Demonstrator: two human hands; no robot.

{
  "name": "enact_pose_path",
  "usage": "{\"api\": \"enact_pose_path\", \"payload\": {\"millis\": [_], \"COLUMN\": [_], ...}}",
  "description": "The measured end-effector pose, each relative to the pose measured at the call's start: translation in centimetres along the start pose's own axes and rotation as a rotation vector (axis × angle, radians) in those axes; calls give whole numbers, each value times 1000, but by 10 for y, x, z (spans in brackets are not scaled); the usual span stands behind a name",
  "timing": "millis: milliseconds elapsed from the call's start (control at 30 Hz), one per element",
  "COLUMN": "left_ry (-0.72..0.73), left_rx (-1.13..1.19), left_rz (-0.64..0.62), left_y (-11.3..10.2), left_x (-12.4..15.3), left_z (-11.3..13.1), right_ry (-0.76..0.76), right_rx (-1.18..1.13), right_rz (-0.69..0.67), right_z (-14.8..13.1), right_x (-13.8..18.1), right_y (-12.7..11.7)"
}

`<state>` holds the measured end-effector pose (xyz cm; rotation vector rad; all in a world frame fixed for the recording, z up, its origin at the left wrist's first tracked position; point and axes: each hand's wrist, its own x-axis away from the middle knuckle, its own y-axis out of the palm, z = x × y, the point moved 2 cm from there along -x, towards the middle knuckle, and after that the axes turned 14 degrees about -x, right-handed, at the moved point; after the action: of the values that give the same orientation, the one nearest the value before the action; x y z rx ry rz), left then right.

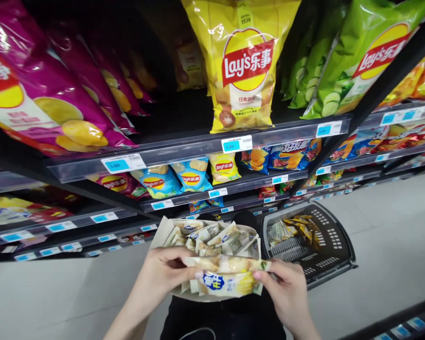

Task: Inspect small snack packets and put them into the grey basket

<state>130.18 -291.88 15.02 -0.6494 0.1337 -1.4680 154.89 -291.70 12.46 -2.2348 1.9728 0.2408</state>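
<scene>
My left hand (165, 274) and my right hand (286, 288) both grip a small cream and yellow snack packet (226, 278) by its two ends, low in the view. The packet lies across the front of an open cardboard box (159, 231) filled with several similar packets (216, 236). Both hands have their fingers closed on the packet.
A black shopping basket (331, 250) with a few packets in it sits on the pale floor at right. Dark shelves (198, 146) with blue price tags carry Lay's chip bags: purple (38, 99) at left, yellow (244, 66) in the middle, green (357, 52) at right.
</scene>
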Motion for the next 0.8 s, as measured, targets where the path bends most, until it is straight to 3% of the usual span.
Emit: {"api": "enact_pose_path", "payload": {"millis": [100,233,333,500,633,733,800], "left_ry": [-58,-123,-173,-227,-42,269,474], "left_rx": [120,321,424,272,147,5,-72], "left_rz": [-44,-176,-232,-260,-88,81,127], "left_y": [2,21,37,52,48,37,30], "left_x": [-4,-6,-5,-9,-12,-7,0], "left_z": [-12,-4,0,-13,-12,1,11], "right_ry": [186,404,461,490,389,120,-84], "right_rx": [-93,-421,-568,-607,-427,-170,-59], "right_rz": [13,56,100,90,52,-10,-50], "right_z": [9,25,35,49,49,37,26], "right_x": [-3,-4,-3,0,1,1,3], "right_y": [4,4,0,-12,-25,-34,-39]}}
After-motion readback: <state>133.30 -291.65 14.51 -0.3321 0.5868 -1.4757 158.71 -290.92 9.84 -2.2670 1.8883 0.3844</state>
